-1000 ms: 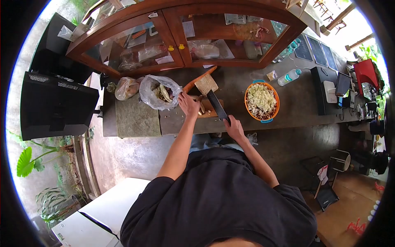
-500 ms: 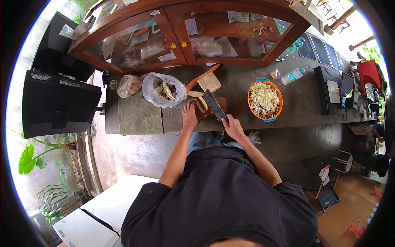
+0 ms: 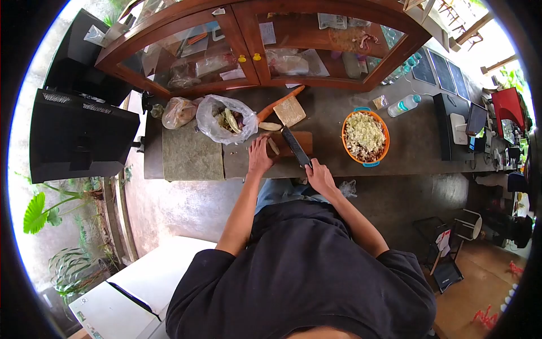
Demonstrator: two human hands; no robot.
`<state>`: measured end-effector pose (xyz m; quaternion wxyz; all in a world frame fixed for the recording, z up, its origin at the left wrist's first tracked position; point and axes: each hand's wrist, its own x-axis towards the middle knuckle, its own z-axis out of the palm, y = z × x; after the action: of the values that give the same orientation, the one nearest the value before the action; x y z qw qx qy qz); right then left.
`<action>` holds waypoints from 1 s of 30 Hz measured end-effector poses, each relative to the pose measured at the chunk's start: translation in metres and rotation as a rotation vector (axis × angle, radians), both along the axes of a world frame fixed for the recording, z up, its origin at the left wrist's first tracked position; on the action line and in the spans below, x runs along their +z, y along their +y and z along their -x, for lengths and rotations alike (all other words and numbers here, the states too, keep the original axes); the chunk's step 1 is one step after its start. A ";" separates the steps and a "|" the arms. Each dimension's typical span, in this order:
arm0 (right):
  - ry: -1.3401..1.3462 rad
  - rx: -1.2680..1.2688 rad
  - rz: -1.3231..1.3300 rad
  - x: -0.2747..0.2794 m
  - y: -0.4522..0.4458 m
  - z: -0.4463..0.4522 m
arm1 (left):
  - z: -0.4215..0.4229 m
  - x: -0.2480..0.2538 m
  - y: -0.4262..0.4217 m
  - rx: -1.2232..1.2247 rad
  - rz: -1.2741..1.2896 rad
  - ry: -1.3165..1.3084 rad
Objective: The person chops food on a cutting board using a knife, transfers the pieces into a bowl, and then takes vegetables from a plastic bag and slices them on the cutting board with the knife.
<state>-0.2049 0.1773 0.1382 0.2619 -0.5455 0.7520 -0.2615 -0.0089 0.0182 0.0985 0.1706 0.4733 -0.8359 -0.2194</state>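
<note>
Long pale pieces (image 3: 273, 148) were what I watched from afar: on the table (image 3: 327, 130), the orange bowl (image 3: 388, 143) stood heaped with chopped food (image 3: 366, 134), that share seemingly done, while the wooden board (image 3: 306, 140) carried one piece and another (image 3: 270, 126) lay near its far edge, both seemingly left unchopped. The right hand (image 3: 322, 178) had its fingers wrapped round the handle of the knife (image 3: 294, 146), and I could not tell whether the fingers of the left hand (image 3: 260, 157), beside the piece on the board, gripped it.

Single head-worn view — wide, facing forward and down, counter (image 3: 327, 127) near
</note>
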 end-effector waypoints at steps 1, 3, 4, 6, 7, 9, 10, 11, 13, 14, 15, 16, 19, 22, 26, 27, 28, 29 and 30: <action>0.002 -0.009 -0.001 -0.003 0.002 0.001 | 0.000 0.003 0.000 -0.001 -0.002 0.000; -0.028 -0.013 -0.004 -0.005 0.004 0.001 | 0.000 0.008 0.001 -0.003 -0.054 0.028; -0.059 -0.015 -0.004 -0.004 0.004 0.001 | 0.000 0.009 0.002 -0.004 -0.056 0.028; -0.064 0.004 0.004 0.000 0.002 -0.002 | -0.003 0.007 0.001 -0.028 -0.064 0.039; -0.070 0.023 0.012 0.002 0.001 -0.005 | -0.005 0.002 0.000 -0.030 -0.067 0.038; -0.084 0.039 -0.001 0.003 -0.005 -0.011 | -0.009 -0.009 -0.001 -0.071 -0.041 0.179; -0.095 0.059 -0.009 0.003 -0.008 -0.014 | -0.012 -0.014 0.000 -0.072 -0.042 0.177; -0.097 0.060 -0.009 0.000 -0.010 -0.016 | -0.014 -0.019 0.002 -0.069 0.001 0.122; -0.112 0.033 0.026 -0.007 -0.013 -0.022 | -0.020 -0.036 0.004 -0.062 0.042 0.064; -0.114 0.038 0.025 -0.009 -0.014 -0.022 | -0.023 -0.049 0.004 -0.052 0.095 0.037; -0.112 0.044 0.024 -0.010 -0.014 -0.023 | -0.023 -0.050 0.005 -0.042 0.147 0.010; -0.110 0.049 0.022 -0.011 -0.014 -0.024 | -0.023 -0.052 0.006 -0.038 0.144 0.009; -0.098 0.051 0.027 -0.016 -0.015 -0.025 | -0.021 -0.051 0.008 0.013 0.004 -0.014; -0.115 0.049 0.014 -0.016 -0.014 -0.026 | -0.017 -0.048 0.008 0.036 0.021 -0.025; -0.129 0.067 0.052 -0.016 -0.012 -0.026 | -0.016 -0.035 0.007 -0.031 0.067 0.036; -0.120 0.069 0.045 -0.017 -0.012 -0.026 | -0.015 -0.034 0.008 -0.045 0.102 0.078; -0.111 0.071 0.037 -0.017 -0.012 -0.026 | -0.014 -0.032 0.009 -0.049 0.100 0.077; -0.112 0.068 0.036 -0.017 -0.011 -0.026 | -0.013 -0.030 0.009 -0.050 0.122 0.079; -0.123 0.066 0.032 -0.017 -0.011 -0.026 | -0.013 -0.031 0.009 -0.049 0.145 0.081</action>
<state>-0.1791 0.1667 0.1215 0.3073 -0.5569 0.7118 -0.2978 0.0042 0.0275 0.0674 0.2327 0.4296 -0.8534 -0.1816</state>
